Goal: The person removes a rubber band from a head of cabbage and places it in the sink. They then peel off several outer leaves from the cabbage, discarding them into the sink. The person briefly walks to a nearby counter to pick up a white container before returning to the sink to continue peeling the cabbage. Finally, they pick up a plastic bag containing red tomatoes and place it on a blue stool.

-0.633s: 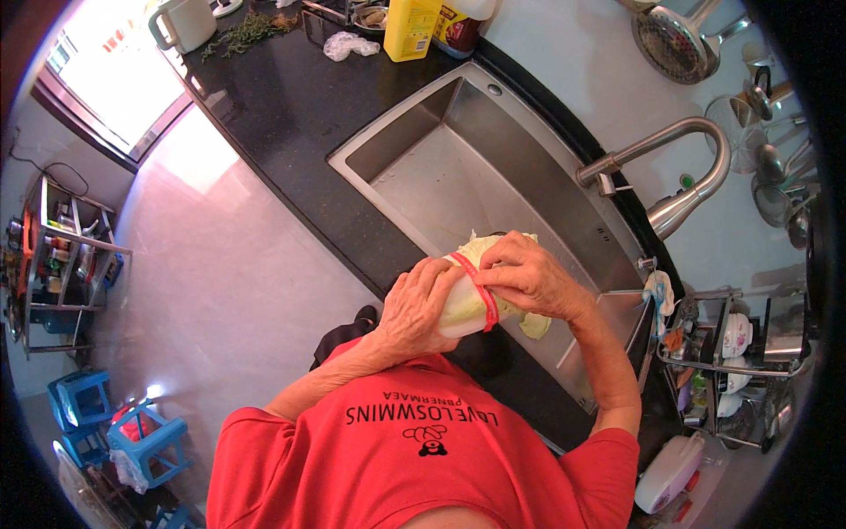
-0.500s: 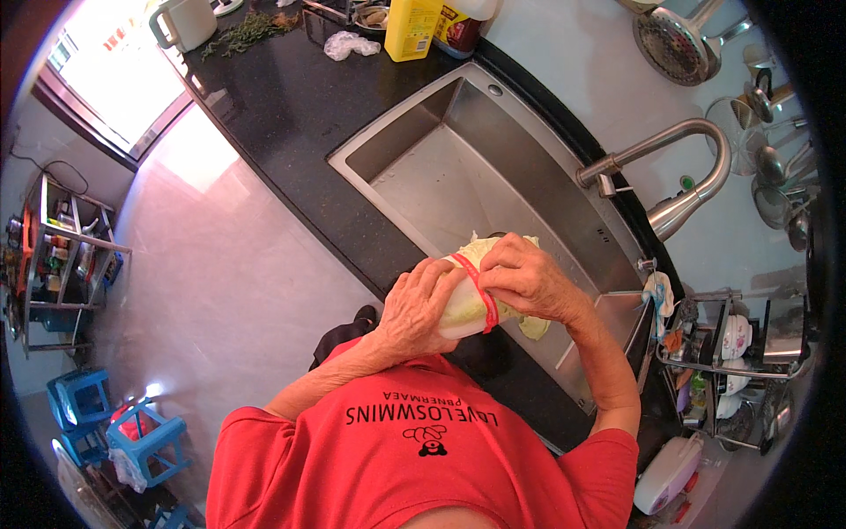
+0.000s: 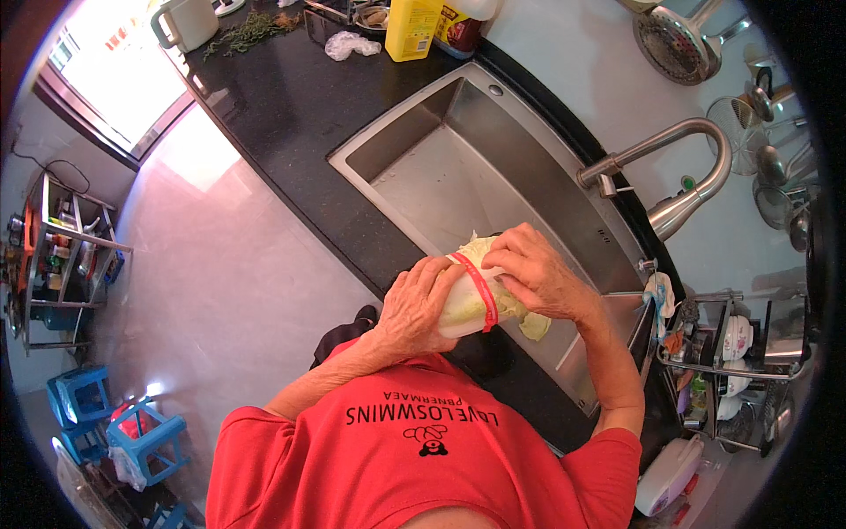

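A pale napa cabbage (image 3: pixel 458 309) with a red tape band (image 3: pixel 480 289) round its middle is held in front of my body, over the sink's near edge. My left hand (image 3: pixel 412 304) is wrapped round its white stem end, fingers lying over the top beside the band. On the leafy end, just beyond the band, rest the bent fingers of my right hand (image 3: pixel 539 278); its fingertips grip at the leaves, though their exact hold is partly hidden. A loose yellow-green leaf piece (image 3: pixel 534 326) shows below the right hand.
The steel sink (image 3: pixel 388 141) is set into a black counter (image 3: pixel 291 115), with a curved tap (image 3: pixel 679 132) on its far side. A yellow container (image 3: pixel 412 31) stands beyond. At right are a dish rack (image 3: pixel 731 370) and hanging ladles. Blue stools (image 3: pixel 145 441) stand at left.
My right fingers have moved off the red band, slightly right and up, onto the leafy end. More of the band shows. My left hand keeps its hold.
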